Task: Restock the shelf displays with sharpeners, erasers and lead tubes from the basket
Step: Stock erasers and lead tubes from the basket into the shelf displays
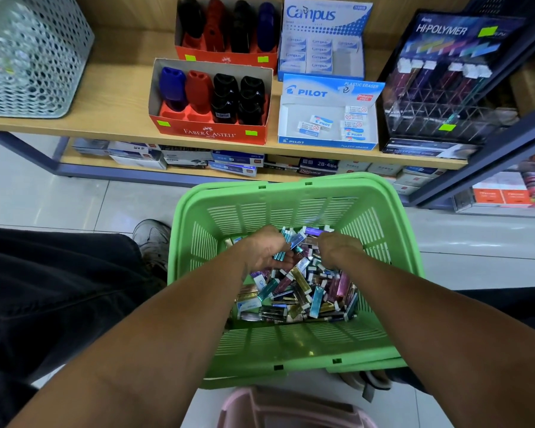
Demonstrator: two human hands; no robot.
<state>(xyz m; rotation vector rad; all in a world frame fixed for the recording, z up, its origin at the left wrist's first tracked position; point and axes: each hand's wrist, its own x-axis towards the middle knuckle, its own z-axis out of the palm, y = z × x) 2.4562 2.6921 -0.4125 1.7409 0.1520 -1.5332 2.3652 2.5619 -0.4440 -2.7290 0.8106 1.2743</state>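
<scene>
A green plastic basket [294, 344] sits on the floor in front of me, filled with several shiny lead tubes [303, 291] and a few erasers. Both hands are down inside it. My left hand [261, 250] grips several teal lead tubes in its curled fingers. My right hand [337, 247] digs into the pile with curled fingers; its fingertips are hidden among the tubes. On the shelf above stand two red Faber-Castell sharpener boxes [210, 131], a Campus eraser box [322, 54], a Pilot eraser box [326, 118] and a Hi-Polymer lead display [439, 88].
A grey perforated bin [31, 57] stands on the shelf at left. Boxed stock lines the lower shelf [238, 163]. A pink stool [291, 409] shows below the basket. My dark-trousered leg and shoe [152, 239] lie left of the basket on white floor tiles.
</scene>
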